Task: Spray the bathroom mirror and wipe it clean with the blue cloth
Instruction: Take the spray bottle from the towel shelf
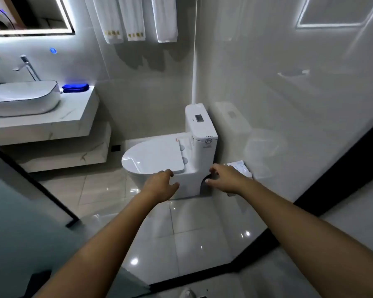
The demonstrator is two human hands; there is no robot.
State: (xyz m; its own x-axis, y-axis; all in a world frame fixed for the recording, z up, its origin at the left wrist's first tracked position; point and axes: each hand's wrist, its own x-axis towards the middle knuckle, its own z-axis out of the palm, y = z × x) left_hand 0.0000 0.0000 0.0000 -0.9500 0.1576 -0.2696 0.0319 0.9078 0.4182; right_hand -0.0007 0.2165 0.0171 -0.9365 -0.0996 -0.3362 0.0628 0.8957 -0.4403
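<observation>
Fig.: both hands empty, fingers loosely spread, held out w/ the left hand [162, 186] and right hand [225, 178] before a white ceramic toilet [170, 158]. Folded bright-blue cloth [75, 87] lies at approx. 10 o'clock from the left hand, well apart, long axis left-right, on the white marble desk [73, 117] beside the oval basin [23, 97]; left hand nearer. LED-edged mirror [28, 16] at 11 o'clock. No spray bottle visible.

The mirror [28, 15] hangs at my upper left, above the basin [23, 97] that sits on the worktop [73, 115]. The cloth [75, 87] lies on the worktop just right of the basin. Towels [134, 18] hang right of the mirror. The toilet [170, 158] stands before me against the right wall, behind my left hand [159, 186] and right hand [226, 179].
</observation>
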